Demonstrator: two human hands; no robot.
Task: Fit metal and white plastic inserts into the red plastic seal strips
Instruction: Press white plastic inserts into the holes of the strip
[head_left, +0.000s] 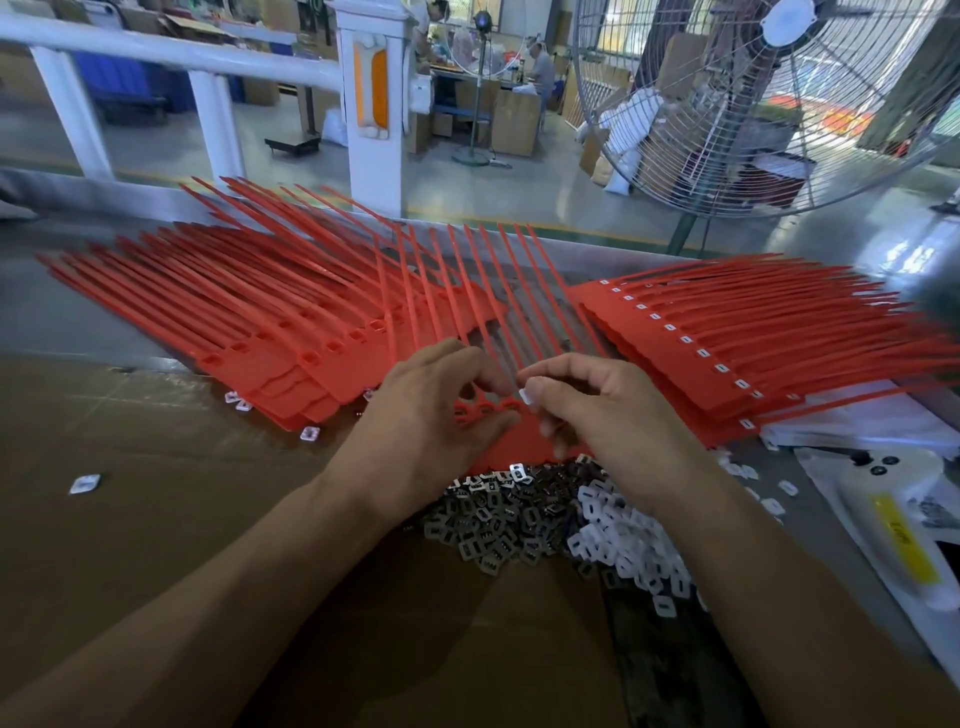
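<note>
Red seal strips with empty square sockets (270, 332) fan out on the left of the table. On the right lies a second fan of red strips (727, 353) with white inserts in their sockets. Between them, under my hands, sit a few red strips (519, 447). My right hand (602, 410) pinches a small white plastic insert (527, 397) just above them. My left hand (431, 415) rests on these strips, fingers curled near the insert. In front of my hands lie a heap of metal inserts (498, 519) and a heap of white plastic inserts (628, 545).
Brown cardboard (156, 519) covers the near table. Stray inserts (85, 483) lie on it at the left. White packaging with a yellow label (904, 540) sits at the right edge. A large floor fan (769, 104) stands behind the table, and a white railing (208, 62) at the back left.
</note>
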